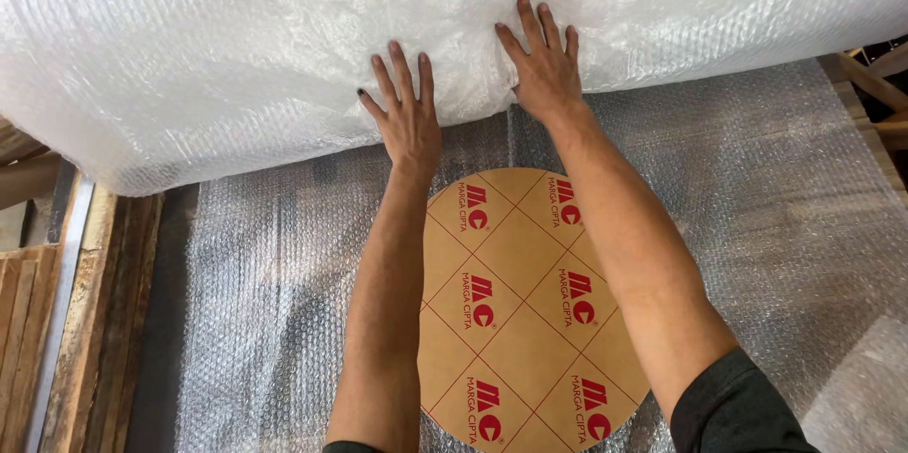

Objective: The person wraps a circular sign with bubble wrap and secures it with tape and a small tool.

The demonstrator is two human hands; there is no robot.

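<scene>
The big bubble-wrap roll (236,46) lay across the top, over a flat wrap sheet (776,217) on the floor. A round brown disc (520,311) sat on that sheet, between the forearms. Left hand (407,113) and right hand (544,65) were both spread flat, pressed against the roll's near side.

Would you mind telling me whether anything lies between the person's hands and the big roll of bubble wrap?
Nothing visible does. The left hand and the right hand both lie flat, fingers spread, directly on the bubble wrap roll. The round brown disc lies below them, under the forearms.
</scene>
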